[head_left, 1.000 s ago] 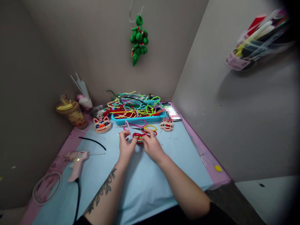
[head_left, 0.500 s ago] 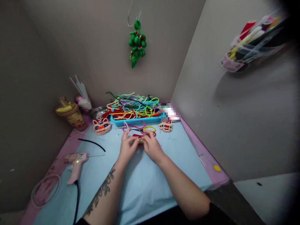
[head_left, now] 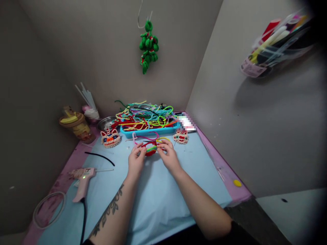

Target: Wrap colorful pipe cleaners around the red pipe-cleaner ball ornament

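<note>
Between my two hands is a small red pipe-cleaner piece with green, yellow and blue strands across it, held just above the blue table cover. My left hand pinches its left end between thumb and fingers. On the opposite side, my right hand closes its fingertips on the right end. Behind them lie loose pink pipe cleaners and a yellow one, with dark scissors partly hidden by the held piece. Two lion-like faces, one on the left and a smaller one on the right, flank my hands.
A blue tray heaped with coloured pipe cleaners stands at the back. Left of it are a metal bowl and a lidded cup. A pink glue gun and a black pipe cleaner lie on the left. Walls enclose the table.
My hands have drawn slightly apart, showing more of the red piece and its coloured strands. The pink pipe cleaner upright by my left fingers has dropped lower behind them.
</note>
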The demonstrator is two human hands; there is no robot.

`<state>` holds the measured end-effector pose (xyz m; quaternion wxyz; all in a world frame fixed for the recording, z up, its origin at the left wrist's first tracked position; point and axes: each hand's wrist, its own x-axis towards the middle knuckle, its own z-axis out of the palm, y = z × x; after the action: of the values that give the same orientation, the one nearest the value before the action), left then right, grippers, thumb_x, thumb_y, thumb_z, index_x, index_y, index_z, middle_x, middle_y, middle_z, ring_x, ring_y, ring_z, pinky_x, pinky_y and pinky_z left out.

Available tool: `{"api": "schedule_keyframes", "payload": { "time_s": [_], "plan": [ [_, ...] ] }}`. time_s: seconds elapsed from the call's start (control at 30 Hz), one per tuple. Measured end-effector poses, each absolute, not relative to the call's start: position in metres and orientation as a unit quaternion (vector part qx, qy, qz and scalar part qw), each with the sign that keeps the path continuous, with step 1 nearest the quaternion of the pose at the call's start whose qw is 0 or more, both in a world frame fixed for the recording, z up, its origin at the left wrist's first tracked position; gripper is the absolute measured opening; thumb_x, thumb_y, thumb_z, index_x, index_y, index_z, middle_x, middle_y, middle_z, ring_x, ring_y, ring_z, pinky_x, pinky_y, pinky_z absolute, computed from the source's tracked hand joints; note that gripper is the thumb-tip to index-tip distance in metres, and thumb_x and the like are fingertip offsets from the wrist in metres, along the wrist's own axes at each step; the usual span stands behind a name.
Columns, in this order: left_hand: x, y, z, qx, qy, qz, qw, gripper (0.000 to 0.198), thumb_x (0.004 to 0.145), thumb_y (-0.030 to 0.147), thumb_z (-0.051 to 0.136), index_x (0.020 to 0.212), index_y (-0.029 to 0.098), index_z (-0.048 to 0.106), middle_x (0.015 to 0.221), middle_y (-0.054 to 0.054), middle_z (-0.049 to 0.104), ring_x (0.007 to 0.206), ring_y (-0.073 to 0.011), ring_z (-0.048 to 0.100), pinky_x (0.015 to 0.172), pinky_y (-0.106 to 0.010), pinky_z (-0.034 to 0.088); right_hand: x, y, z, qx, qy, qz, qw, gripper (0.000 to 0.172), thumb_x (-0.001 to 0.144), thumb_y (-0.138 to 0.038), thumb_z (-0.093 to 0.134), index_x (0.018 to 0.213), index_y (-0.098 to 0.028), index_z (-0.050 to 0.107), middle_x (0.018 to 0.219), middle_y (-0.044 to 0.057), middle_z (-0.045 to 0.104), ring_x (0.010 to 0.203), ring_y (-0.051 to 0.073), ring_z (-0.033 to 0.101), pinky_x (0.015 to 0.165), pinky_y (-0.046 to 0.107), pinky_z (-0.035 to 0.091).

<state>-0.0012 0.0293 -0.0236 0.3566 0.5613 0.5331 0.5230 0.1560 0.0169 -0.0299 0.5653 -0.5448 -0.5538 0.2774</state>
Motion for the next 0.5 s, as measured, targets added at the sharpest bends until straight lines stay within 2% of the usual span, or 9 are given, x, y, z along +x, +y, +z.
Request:
{"api": "schedule_keyframes", "payload": {
  "time_s": [0.1,0.23,0.4,0.5],
  "plan": [
    [0.0,0.029,-0.026,0.563,0.514,0.523,0.381,0.029,0.079,0.042,0.059,0.066,0.018,0.067,0.117,-0.014,0.062,0.111,-0.0271,0.057,0.099,-0.041,0.04,0.155,0.021,-0.037,-0.535,-0.512,0.355,0.571,0.024,0.075,-0.042,0.063,0.089,-0.023,0.068,0.126,0.01,0.048,0.12,0.024,0.048,0.098,0.038,0.043],
    [0.003,0.028,-0.024,0.582,0.504,0.515,0.378,0.029,0.079,0.042,0.059,0.066,0.018,0.067,0.113,-0.014,0.063,0.111,-0.0277,0.057,0.1,-0.044,0.039,0.154,0.021,-0.038,-0.523,-0.468,0.391,0.596,0.031,0.072,-0.046,0.067,0.092,-0.023,0.065,0.133,0.01,0.046,0.126,0.026,0.043,0.099,0.039,0.041],
    [0.006,0.024,-0.016,0.618,0.487,0.492,0.372,0.025,0.079,0.039,0.058,0.068,0.019,0.068,0.115,-0.013,0.063,0.111,-0.0274,0.057,0.101,-0.044,0.039,0.154,0.019,-0.028,-0.487,-0.463,0.467,0.575,0.028,0.066,-0.047,0.072,0.072,-0.02,0.066,0.142,0.01,0.042,0.132,0.028,0.037,0.106,0.041,0.031],
    [0.005,0.022,-0.013,0.64,0.48,0.47,0.373,0.023,0.079,0.037,0.058,0.071,0.019,0.069,0.116,-0.013,0.063,0.111,-0.0267,0.057,0.101,-0.043,0.039,0.154,0.019,-0.022,-0.47,-0.429,0.52,0.57,0.03,0.06,-0.048,0.076,0.063,-0.019,0.066,0.145,0.01,0.041,0.133,0.031,0.038,0.106,0.041,0.031]
  ]
}}
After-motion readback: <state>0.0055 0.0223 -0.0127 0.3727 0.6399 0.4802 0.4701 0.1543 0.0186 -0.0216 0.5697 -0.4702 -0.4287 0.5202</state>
